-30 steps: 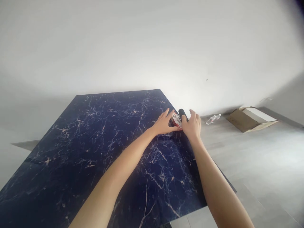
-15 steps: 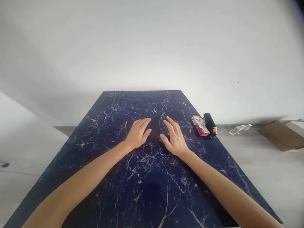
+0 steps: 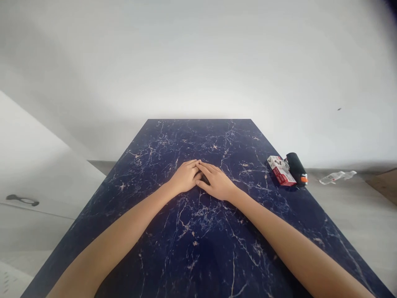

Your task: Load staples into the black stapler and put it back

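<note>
On a blue marbled tabletop (image 3: 186, 136), the left hand (image 3: 185, 177) and right hand (image 3: 218, 183) meet, loosely outstretched, holding nothing visible, apparently resting; reaching the red-and-white box (image 3: 281, 171) near the right edge would need a rightward stretch.

Red-white box (image 3: 281, 171) print too small, carton (image 3: 385, 185) cut off right

Soft light, brightest low on the wall (image 3: 198, 97), upper-right corner dark, fine detail slightly smudgy.
</note>
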`<action>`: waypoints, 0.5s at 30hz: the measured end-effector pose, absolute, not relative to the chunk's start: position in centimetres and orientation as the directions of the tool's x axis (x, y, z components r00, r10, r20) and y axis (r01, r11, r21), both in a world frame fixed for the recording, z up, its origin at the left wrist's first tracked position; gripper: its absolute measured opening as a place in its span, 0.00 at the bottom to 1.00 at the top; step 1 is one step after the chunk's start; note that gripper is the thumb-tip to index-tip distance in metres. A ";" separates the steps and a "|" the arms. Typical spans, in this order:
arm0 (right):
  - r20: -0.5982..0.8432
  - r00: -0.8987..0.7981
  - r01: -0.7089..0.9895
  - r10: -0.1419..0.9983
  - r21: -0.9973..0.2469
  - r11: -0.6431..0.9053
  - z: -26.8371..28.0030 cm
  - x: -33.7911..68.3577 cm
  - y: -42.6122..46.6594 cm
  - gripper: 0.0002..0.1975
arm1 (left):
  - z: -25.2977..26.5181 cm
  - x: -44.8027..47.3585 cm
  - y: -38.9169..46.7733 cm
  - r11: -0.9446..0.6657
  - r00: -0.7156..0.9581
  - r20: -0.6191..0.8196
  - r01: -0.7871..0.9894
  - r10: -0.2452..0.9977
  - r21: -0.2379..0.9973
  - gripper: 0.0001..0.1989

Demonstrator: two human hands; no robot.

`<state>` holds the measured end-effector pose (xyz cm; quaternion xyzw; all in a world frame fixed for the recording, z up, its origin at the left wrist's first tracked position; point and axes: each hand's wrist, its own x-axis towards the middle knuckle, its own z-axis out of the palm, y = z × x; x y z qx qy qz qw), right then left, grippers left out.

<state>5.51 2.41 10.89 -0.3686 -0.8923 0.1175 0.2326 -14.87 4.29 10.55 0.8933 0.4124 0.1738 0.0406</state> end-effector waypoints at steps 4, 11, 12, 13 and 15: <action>0.331 -0.622 0.600 0.710 -0.380 0.704 10.9 5.5 2.4 0.33 | 10.7 -14.8 4.2 -0.653 0.597 0.276 0.729 0.754 0.207 0.21; 0.378 -0.617 0.593 0.690 -0.353 0.724 10.2 5.6 2.7 0.27 | 10.7 -14.6 4.1 -0.645 0.590 0.278 0.740 0.758 0.192 0.19; 0.381 -0.618 0.591 0.688 -0.351 0.726 10.2 5.6 2.7 0.26 | 10.7 -14.6 4.1 -0.643 0.586 0.280 0.740 0.760 0.196 0.19; 0.385 -0.619 0.589 0.685 -0.349 0.729 10.1 5.6 2.7 0.26 | 10.7 -14.6 4.1 -0.639 0.580 0.284 0.742 0.764 0.203 0.19; 0.394 -0.619 0.586 0.680 -0.345 0.733 9.9 5.6 2.9 0.27 | 10.7 -14.6 4.1 -0.632 0.569 0.291 0.744 0.769 0.216 0.19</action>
